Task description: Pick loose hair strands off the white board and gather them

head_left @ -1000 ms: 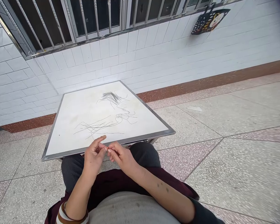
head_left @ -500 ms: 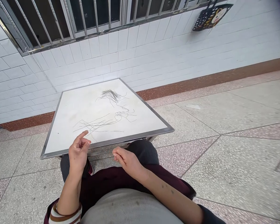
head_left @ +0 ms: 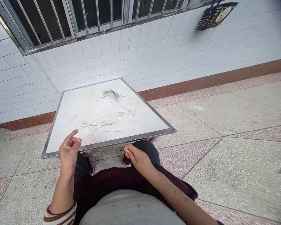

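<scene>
My left hand (head_left: 69, 150) is above the near left edge of a white-topped table (head_left: 150, 120). Its index finger points outward while the thumb presses toward the curled fingers. My right hand (head_left: 139, 157) is closed in a pinch over my lap, just short of the table's near edge. Whatever either hand grips is too fine or hidden to make out. Thin dark strands (head_left: 93, 126) lie loosely across the table's near half. A denser bunch of similar dark strands (head_left: 111, 94) lies farther back, with single curved ones trailing off to the right.
The table has a grey metal rim and stands by a white tiled wall (head_left: 91, 67). Above it is a barred window (head_left: 97, 15). A dark patterned bag (head_left: 215, 16) hangs at upper right. A pale flat scrap (head_left: 195, 107) lies on the speckled floor (head_left: 243, 162).
My hands have moved apart: the left one to the left, the right one to the right. The strands on the table look the same.
</scene>
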Motion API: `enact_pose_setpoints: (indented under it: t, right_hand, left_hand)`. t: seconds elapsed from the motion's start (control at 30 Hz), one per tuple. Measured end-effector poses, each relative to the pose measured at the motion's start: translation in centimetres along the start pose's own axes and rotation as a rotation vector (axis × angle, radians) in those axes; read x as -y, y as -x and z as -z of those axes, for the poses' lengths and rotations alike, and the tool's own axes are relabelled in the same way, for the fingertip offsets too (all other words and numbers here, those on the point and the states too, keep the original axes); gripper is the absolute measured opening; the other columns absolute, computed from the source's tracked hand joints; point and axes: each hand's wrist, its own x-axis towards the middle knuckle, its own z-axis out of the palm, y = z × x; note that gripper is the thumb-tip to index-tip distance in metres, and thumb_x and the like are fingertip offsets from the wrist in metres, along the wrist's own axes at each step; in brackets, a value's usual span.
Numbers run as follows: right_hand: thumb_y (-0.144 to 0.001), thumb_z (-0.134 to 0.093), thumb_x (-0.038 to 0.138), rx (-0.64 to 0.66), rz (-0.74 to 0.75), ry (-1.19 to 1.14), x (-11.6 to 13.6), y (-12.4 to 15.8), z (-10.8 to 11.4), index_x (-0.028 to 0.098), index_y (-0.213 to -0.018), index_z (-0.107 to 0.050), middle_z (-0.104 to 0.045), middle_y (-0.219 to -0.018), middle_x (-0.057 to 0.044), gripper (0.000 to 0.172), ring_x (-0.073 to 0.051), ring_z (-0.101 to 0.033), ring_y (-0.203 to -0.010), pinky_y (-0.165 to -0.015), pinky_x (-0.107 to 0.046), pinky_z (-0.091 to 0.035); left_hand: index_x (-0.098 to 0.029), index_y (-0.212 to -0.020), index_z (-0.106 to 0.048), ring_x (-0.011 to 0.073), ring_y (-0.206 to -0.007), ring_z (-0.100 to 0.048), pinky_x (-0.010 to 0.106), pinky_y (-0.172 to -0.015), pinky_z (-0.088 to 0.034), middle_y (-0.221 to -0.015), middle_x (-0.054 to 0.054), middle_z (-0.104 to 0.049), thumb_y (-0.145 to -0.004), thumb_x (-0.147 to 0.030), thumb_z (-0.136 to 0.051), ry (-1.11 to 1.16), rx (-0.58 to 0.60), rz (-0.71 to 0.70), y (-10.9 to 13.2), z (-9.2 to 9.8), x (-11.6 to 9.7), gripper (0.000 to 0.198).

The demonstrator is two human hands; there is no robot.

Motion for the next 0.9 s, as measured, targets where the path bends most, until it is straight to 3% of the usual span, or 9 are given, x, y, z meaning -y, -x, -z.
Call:
enact_pose_setpoints:
  t: [0.1,0.27,0.6,0.9]
  right_hand:
    - [-0.098,-0.041,0.028,-0.053,0.084,-0.007,1.0,-1.0,0.7,0.023,-0.095,-0.06,-0.066,-0.082,-0.003,0.02,-0.017,-0.063,-0.075,-0.071,-0.03,-0.053]
    - [-0.094,-0.054,0.031,0.06,0.273,-0.002,3.4,-2.1,0.0,0.023,-0.105,-0.064,-0.07,-0.089,-0.005,0.017,-0.018,-0.066,-0.082,-0.075,-0.031,-0.054]
    - [-0.094,-0.052,0.022,0.081,0.248,-0.042,2.9,-1.1,-1.0,0.022,-0.098,-0.065,-0.067,-0.087,-0.004,0.013,-0.015,-0.066,-0.077,-0.07,-0.026,-0.055]
    - [-0.097,-0.046,0.022,0.081,0.197,-0.036,2.5,-0.8,-1.3,0.024,-0.101,-0.066,-0.068,-0.084,-0.002,0.02,-0.016,-0.066,-0.077,-0.072,-0.028,-0.055]
  left_hand:
    - [-0.018,-0.118,-0.065,0.0107,-0.063,-0.051,0.025,-0.066,-0.045,-0.071,-0.002,-0.061,-0.068,-0.031,-0.072,-0.029,0.057,0.006,0.4,-0.5,-0.2,0.052]
    - [-0.02,-0.119,-0.064,0.0102,-0.063,-0.051,0.023,-0.063,-0.044,-0.07,-0.003,-0.059,-0.073,-0.031,-0.07,-0.057,0.197,0.002,1.6,-2.1,0.1,0.048]
    - [-0.019,-0.118,-0.064,0.0112,-0.062,-0.052,0.025,-0.062,-0.045,-0.068,-0.003,-0.059,-0.071,-0.031,-0.072,0.004,0.292,0.057,1.7,-2.5,0.5,0.049]
    - [-0.021,-0.13,-0.055,0.0131,-0.07,-0.058,0.028,-0.072,-0.048,-0.079,0.0,-0.065,-0.074,-0.037,-0.07,-0.083,0.257,0.0,1.2,-2.3,1.5,0.06]
